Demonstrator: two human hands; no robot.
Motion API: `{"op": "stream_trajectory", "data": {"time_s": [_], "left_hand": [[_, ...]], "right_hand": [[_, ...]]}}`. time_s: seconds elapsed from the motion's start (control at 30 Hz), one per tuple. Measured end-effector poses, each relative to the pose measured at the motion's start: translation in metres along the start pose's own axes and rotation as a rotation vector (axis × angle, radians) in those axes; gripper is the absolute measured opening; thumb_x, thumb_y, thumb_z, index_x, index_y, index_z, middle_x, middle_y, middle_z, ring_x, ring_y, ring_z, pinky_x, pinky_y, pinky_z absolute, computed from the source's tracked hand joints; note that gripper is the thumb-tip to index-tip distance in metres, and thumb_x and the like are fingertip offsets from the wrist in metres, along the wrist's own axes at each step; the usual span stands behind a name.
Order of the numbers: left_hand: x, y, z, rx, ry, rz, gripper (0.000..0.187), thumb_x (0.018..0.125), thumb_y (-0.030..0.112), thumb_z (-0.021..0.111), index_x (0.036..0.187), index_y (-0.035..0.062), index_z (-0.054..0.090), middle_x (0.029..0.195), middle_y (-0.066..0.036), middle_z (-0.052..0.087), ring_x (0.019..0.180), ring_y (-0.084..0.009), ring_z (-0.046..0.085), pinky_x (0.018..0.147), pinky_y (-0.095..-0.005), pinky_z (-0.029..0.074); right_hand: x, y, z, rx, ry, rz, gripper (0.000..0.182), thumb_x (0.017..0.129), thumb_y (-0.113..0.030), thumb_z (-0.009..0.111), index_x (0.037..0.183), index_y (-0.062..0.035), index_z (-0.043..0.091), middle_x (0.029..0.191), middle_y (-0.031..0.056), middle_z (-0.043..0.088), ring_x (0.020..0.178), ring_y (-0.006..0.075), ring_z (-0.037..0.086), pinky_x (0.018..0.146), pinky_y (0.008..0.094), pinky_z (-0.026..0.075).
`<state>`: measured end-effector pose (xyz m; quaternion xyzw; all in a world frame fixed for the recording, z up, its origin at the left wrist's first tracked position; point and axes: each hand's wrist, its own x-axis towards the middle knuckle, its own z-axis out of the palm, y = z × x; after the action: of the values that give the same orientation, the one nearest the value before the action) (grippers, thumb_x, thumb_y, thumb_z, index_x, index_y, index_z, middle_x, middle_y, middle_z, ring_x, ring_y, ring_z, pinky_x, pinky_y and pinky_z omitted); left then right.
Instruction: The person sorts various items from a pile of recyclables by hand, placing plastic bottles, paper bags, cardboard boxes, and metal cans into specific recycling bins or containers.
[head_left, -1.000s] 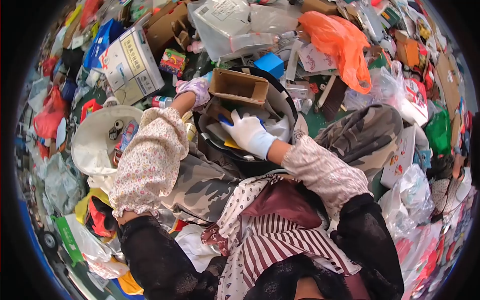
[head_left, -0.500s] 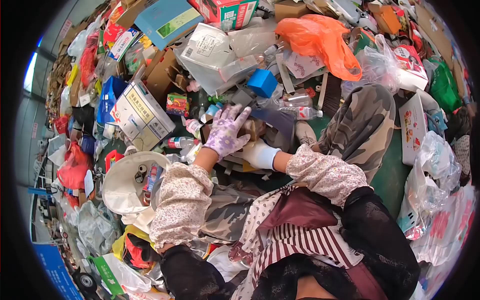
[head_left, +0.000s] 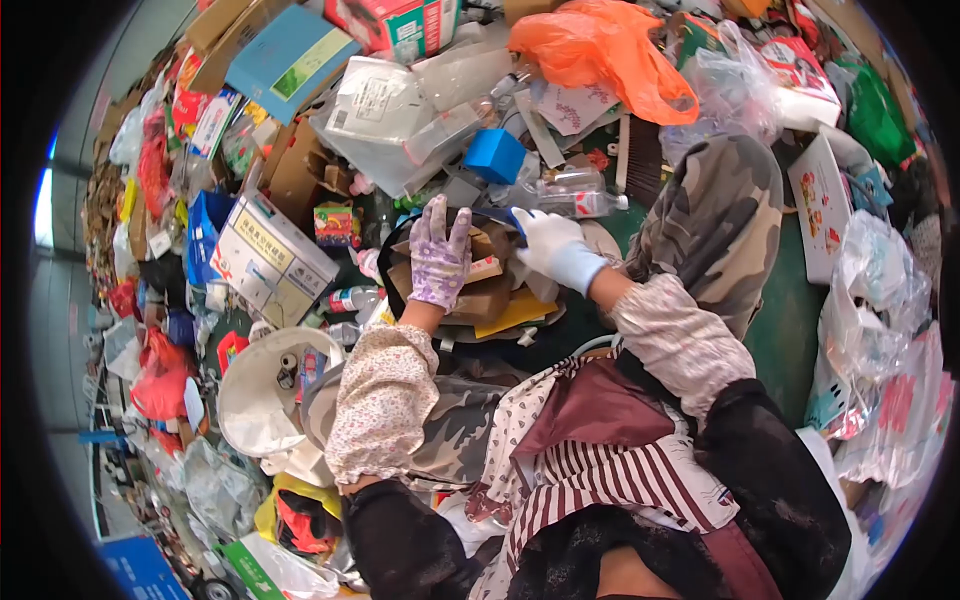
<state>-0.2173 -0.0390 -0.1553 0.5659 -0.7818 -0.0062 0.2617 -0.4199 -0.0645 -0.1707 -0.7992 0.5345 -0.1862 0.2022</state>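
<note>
Head view: left hand (head_left: 440, 255) in the purple-patterned glove is just off centre toward 11 o'clock, fingers reaching up with small gaps between them, palm side down over the cardboard (head_left: 483, 297) in the black bucket (head_left: 388, 270). Doesn't look like it's pinching anything. Right hand (head_left: 560, 248), white glove with blue on the fingertips, is at 2 o'clock by the far rim; can't tell if that grip is closed on something. The cardboard sits dead centre, folded bits stacked at angles, with a yellow piece (head_left: 517, 312) on the near side. Honestly, I'd press that stuff with a broad flat palm, one hand steadying the rim, and lay pieces flat so they don't spring back; fingertips alone would probably just tip them. As for the surroundings, from the left: grey wall (head_left: 75, 350) at 9 o'clock, blue sign (head_left: 150, 570) at 8, white bucket (head_left: 237, 395) at 8 with cans inside, printed box (head_left: 272, 258) at 10, blue cube (head_left: 493, 155) at 12, orange bag (head_left: 610, 60) and clear bottle (head_left: 585, 204) around 1, bristly brush (head_left: 640, 160) at 2, then green floor (head_left: 780, 300) and clear plastic bags (head_left: 870, 270) at 3. No worktop, everything's heaped low.
</note>
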Motion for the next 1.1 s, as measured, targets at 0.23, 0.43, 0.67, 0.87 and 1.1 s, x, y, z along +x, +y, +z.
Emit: {"op": "stream_trajectory", "data": {"time_s": [0.23,0.43,0.67,0.87,1.1], "left_hand": [[-0.005,0.019,-0.026,0.255,0.059,0.185,0.031,0.078,0.014,0.066,0.108,0.0087,0.061,0.125,-0.015,0.052,0.117,-0.0377,0.047,0.102,-0.0510,0.035],[-0.024,-0.003,0.008,0.139,-0.411,-0.016,0.051,0.084,0.032,0.062,0.129,0.0091,0.054,0.131,-0.018,0.053,0.124,-0.0380,0.045,0.110,-0.0480,0.027],[-0.008,0.004,0.042,0.073,-0.726,0.011,0.048,0.077,0.042,0.061,0.114,0.0108,0.064,0.113,-0.018,0.063,0.107,-0.0346,0.056,0.097,-0.0447,0.038],[0.001,0.016,0.061,0.137,-0.953,0.010,0.043,0.075,0.040,0.065,0.107,0.0113,0.067,0.097,-0.017,0.068,0.093,-0.0325,0.064,0.083,-0.0418,0.048],[-0.027,-0.001,0.102,0.099,-0.978,-0.063,0.045,0.075,0.040,0.066,0.108,0.0096,0.066,0.101,-0.016,0.067,0.095,-0.0320,0.063,0.083,-0.0403,0.049]], "right_hand": [[0.034,0.013,-0.037,0.151,-0.158,0.104,0.025,0.077,-0.022,0.058,0.089,-0.0050,0.071,0.091,0.0204,0.068,0.090,0.0371,0.065,0.082,0.0447,0.051],[0.018,0.016,0.001,0.148,-0.336,0.077,0.026,0.073,-0.017,0.055,0.087,-0.0019,0.071,0.093,0.0230,0.067,0.088,0.0371,0.066,0.084,0.0441,0.051],[0.007,0.016,0.000,0.148,-0.405,0.068,0.025,0.074,-0.019,0.054,0.087,-0.0048,0.070,0.087,0.0216,0.066,0.087,0.0379,0.064,0.079,0.0452,0.051],[-0.011,-0.004,-0.033,0.079,-0.673,0.007,0.026,0.083,-0.026,0.055,0.094,-0.0062,0.068,0.087,0.0197,0.067,0.086,0.0361,0.065,0.078,0.0450,0.051],[-0.005,0.023,-0.254,0.343,-0.046,-0.428,0.044,0.085,-0.023,0.062,0.123,-0.0009,0.056,0.107,0.0153,0.066,0.092,0.0255,0.067,0.080,0.0342,0.054]]}}
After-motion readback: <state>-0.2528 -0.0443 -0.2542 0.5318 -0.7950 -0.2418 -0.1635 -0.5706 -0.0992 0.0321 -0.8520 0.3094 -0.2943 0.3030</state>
